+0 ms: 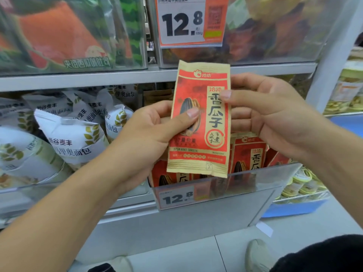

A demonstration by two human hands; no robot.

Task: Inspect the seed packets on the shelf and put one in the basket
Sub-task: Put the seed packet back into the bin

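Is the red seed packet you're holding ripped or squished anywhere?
No tear or dent shows. The seed packet looks flat and sealed, held upright between the left hand and right hand. Only its front shows. The packets in the clear bin below lean a little, nothing spilled.

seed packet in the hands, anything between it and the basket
Cannot tell: no basket shows in the head view. The seed packet is held upright by the left hand and right hand, above the clear bin of packets, nothing touching it.
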